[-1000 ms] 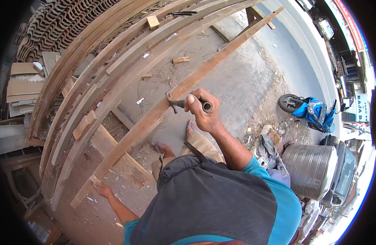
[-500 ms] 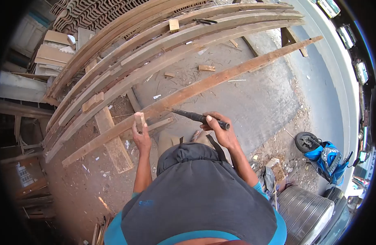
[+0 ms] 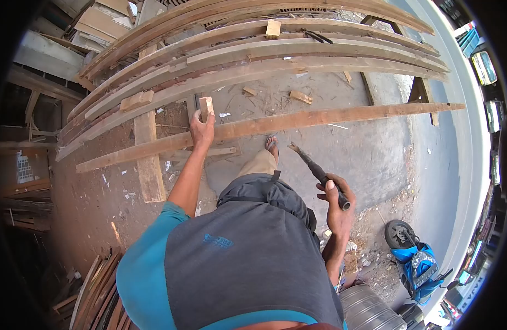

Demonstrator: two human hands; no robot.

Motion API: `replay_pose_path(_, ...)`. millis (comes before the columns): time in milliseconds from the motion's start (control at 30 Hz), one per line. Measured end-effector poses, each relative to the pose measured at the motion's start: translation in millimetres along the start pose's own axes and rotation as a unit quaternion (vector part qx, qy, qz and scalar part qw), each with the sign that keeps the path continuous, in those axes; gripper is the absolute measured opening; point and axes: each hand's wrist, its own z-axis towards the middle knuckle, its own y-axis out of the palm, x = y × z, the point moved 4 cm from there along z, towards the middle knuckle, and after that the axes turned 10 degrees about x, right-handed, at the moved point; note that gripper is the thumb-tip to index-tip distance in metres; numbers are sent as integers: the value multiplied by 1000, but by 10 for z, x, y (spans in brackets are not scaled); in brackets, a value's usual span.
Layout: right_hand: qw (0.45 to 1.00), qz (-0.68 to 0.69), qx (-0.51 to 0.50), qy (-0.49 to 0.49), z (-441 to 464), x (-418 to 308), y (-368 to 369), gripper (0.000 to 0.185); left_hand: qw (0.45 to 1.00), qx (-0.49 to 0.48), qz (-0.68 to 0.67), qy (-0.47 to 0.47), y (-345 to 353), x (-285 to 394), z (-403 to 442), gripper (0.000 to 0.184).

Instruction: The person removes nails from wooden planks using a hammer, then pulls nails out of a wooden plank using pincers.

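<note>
In the head view, the left hand is holding a small wood block upright, its grip closing narrowly with thumb and fingers on either side. The block is rising just past the far edge of a long board, and the hand is overlapping that board; whether skin is touching wood, I cannot tell. The right hand is gripping a hammer by its dark handle, the grip wrapping around it near the open, tube-like end. The hammer is slanting away from the body, its metal end pointing toward the board but staying apart from it.

The long board is lying crosswise in front of the person, its left part passing over a wide plank and its right end reaching a dark wooden support. Beyond it, several curved beams are running side by side. A pale block and a black tool with two handles are resting on them, and another block is sitting toward their left end. Wood scraps are lying on the ground between board and beams. A sandalled foot is showing just on the near side of the board. A blue motorcycle is standing at the lower right, near a ribbed metal tank.
</note>
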Motion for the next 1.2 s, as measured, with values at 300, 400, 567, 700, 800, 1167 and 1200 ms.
replay_pose_path(300,986,74,-74,-129,1005,-811,266,42,993,64,11,-97,869,371,783,50)
replay_pose_path(400,976,84,-123,-161,1670,-1079,752,39,991,89,19,-99,1091,229,934,48)
replay_pose_path(567,957,81,-181,-212,2750,-1463,1818,34,986,118,91,-76,1348,85,898,47)
replay_pose_path(700,922,31,-179,-341,3354,-1223,2698,31,984,138,73,-90,1337,125,877,47)
replay_pose_path(800,882,-82,-214,-411,3524,-841,3029,40,984,127,87,-93,1305,232,869,48)
replay_pose_path(1167,802,-243,-189,-512,4019,-639,2624,62,962,218,97,-133,744,494,549,62)
replay_pose_path(1200,798,-269,-124,-526,4216,-762,2566,55,969,191,62,-144,685,442,454,57)
